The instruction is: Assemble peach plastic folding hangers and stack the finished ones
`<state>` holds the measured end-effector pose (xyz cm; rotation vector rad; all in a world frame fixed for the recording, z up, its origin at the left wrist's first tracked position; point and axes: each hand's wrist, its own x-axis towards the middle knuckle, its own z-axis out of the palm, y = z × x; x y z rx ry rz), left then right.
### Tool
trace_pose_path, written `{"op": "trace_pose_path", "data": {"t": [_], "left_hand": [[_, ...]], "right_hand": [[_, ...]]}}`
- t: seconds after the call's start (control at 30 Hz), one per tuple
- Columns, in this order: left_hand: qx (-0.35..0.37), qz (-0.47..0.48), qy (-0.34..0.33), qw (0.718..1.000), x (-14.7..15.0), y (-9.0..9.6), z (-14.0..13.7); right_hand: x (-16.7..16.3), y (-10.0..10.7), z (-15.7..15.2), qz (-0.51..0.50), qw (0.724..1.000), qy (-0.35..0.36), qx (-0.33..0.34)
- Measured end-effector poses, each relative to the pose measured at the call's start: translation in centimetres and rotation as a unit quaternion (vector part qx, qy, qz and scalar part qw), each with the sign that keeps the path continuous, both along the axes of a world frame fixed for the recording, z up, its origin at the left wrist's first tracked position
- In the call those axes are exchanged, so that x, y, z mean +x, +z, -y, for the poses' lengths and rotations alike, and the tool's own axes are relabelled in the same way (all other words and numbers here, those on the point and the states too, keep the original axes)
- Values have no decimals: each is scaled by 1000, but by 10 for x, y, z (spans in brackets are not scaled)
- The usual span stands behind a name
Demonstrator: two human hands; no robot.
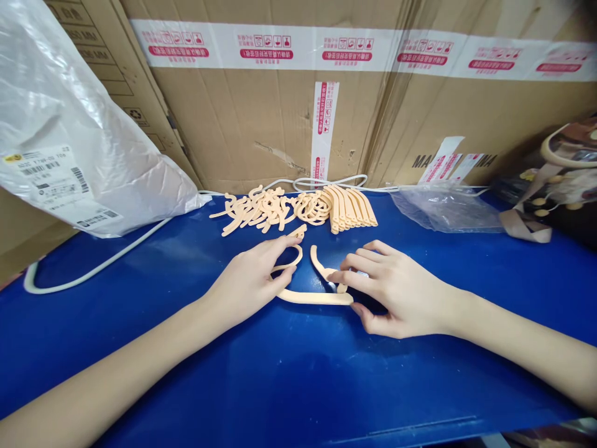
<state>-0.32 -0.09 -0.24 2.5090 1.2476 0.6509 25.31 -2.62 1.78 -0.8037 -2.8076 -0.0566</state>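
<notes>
My left hand (254, 274) is closed around a beige plastic looped piece (299, 254), its curve showing between thumb and index finger. Beside the index fingertip lies the end of another beige bar (298, 232). A longer bent beige arm (319, 298) runs from under my left thumb across the blue table to my right thumb. My right hand (396, 283) is palm down with fingers apart and bent. Its index fingertip touches a small curved hook-like piece (319, 264) on the table. What lies under the right palm is partly hidden.
Behind the hands, beige hook pieces (261, 208), ring pieces (312, 206) and a row of curved arms (349, 208) lie on the blue table (289, 386). A white bag (84, 124), a cable (93, 270), clear plastic (438, 208) and cardboard boxes (242, 118) surround them.
</notes>
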Motion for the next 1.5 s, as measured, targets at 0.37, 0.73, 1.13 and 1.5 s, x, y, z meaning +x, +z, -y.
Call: {"op": "trace_pose_path", "data": {"t": [0.37,0.73,1.13,1.5], "left_hand": [[36,-39,-16,998,2,1,2],[27,-34,2,999,5,2,5],[11,-31,24,999,8,7,8],[16,3,-8,1000,9,4,5]], "right_hand": [[-2,-2,5,-19,998,25,-50],[-8,-8,6,-52,994,56,-77],[-6,-10,4,-63,990,72,-107],[-7,-9,4,-63,988,67,-121]]}}
